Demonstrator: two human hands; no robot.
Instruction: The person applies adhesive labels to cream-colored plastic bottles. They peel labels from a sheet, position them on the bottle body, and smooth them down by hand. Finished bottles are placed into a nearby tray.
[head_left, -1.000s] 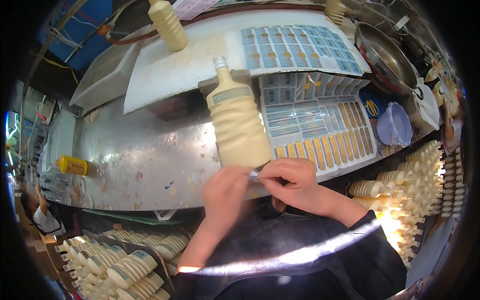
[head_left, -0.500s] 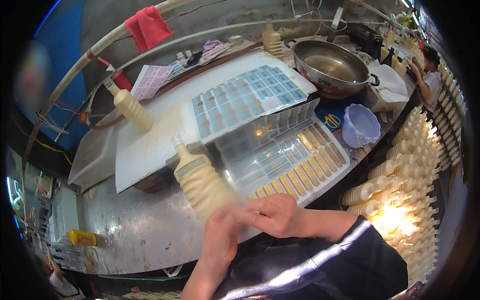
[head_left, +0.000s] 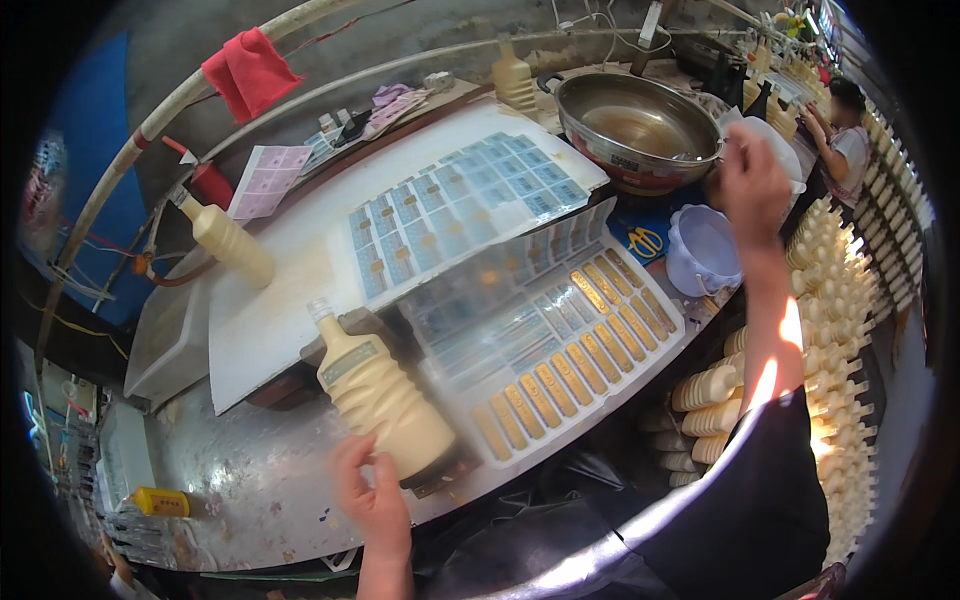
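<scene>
Sunlight falls across a worn metal worktable [head_left: 250, 470] crowded with label sheets: blue ones [head_left: 460, 215] lie further back on a white board, gold ones [head_left: 575, 350] sit closer to the front edge. Lying on the metal just beside them is a cream plastic bottle [head_left: 383, 395], tipped onto its side, its long axis running from the narrow neck at the far left down to the broad base near the person.

That base is what the left hand [head_left: 372, 500] meets. The fingers curl loosely against the bottle's lower end, touching it rather than wrapped round it; whether they press hard I cannot tell, as the hand is blurred. This hand is by far the nearer one to the bottle.

Well apart, the right hand [head_left: 752, 185] is stretched out to the far right, raised beside the steel bowl [head_left: 635, 125] and above a pale lilac tub [head_left: 703, 250]. Its fingers look pinched together, perhaps on something small, though that is too fine to make out.

Half a second ago both hands were together right at the bottle's base, working close to one another. Now the right one has gone off toward the bowl, and only the left remains on the bottle, which lies in much the same place and at much the same angle.
</scene>
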